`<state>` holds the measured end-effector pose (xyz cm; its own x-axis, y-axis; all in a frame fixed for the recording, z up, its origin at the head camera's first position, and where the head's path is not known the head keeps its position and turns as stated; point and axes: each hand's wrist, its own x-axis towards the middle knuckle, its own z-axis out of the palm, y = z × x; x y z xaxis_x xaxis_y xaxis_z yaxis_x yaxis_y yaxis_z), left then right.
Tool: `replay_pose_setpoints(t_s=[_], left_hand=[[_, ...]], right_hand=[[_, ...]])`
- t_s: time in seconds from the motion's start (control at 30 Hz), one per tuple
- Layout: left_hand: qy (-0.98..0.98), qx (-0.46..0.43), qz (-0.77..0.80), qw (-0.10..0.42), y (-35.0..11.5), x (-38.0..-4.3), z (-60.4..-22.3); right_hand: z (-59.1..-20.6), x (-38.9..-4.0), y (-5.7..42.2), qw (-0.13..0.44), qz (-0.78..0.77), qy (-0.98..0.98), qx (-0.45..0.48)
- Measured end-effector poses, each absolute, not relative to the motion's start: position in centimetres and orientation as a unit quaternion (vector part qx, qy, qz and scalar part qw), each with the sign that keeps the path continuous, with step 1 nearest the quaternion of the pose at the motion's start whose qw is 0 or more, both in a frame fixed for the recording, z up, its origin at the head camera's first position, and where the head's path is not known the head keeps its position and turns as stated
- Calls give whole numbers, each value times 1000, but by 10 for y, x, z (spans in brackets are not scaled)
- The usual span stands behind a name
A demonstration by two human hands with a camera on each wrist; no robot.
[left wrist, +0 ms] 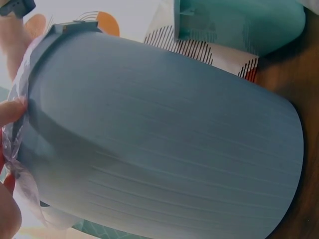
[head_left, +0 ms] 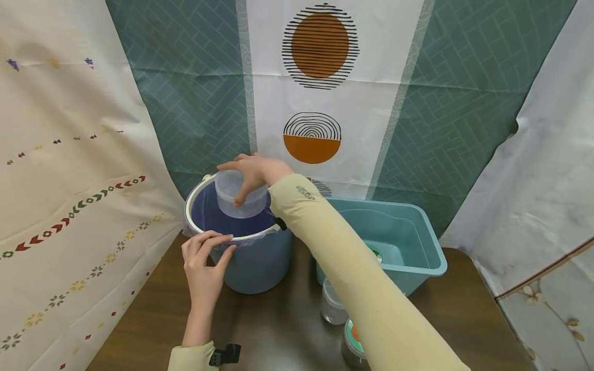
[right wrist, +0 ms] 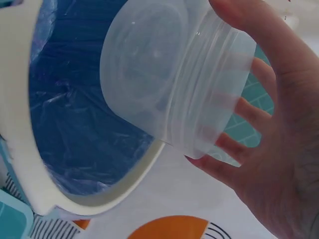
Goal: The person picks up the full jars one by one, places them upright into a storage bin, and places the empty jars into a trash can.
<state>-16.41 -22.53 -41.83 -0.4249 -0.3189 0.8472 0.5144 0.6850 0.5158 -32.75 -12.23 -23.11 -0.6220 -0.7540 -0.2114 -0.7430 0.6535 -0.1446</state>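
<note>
My right hand [head_left: 257, 172] grips a clear plastic jar [head_left: 226, 191] over the mouth of a grey-blue trash bin [head_left: 260, 270]. In the right wrist view the jar [right wrist: 142, 64] is tilted, its ridged neck towards my palm and its base towards the bin's inside. The thumb lies on one side of it and the fingers on the other. A thin plastic liner [right wrist: 89, 134] covers the bin's inside beneath a white rim ring [right wrist: 20, 99]. At the near rim, my left hand [head_left: 201, 265] pinches the edge, where the liner [left wrist: 25, 179] hangs over the outside.
A teal basin [head_left: 399, 232] stands right of the bin, with something green and white inside, partly behind my right sleeve [head_left: 352, 268]. Nearer on the brown table [head_left: 269, 330] are a clear jar [head_left: 331, 309] and a jar with a green-and-orange lid [head_left: 352, 342]. Patterned cloths hang around.
</note>
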Motion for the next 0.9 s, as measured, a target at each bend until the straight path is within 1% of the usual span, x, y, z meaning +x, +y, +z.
replay_pose_setpoints(t_s=[0.2,0.53,0.9], left_hand=[[-748,-65,-392,531,-224,-165,-418],[-747,-64,-393,532,-223,-164,-417],[-752,-58,-394,525,-224,-164,-417]], right_hand=[[-239,-332,-121,120,-36,898,-422],[-245,-330,-118,122,-26,893,-432],[-253,-334,-111,122,-50,888,-441]])
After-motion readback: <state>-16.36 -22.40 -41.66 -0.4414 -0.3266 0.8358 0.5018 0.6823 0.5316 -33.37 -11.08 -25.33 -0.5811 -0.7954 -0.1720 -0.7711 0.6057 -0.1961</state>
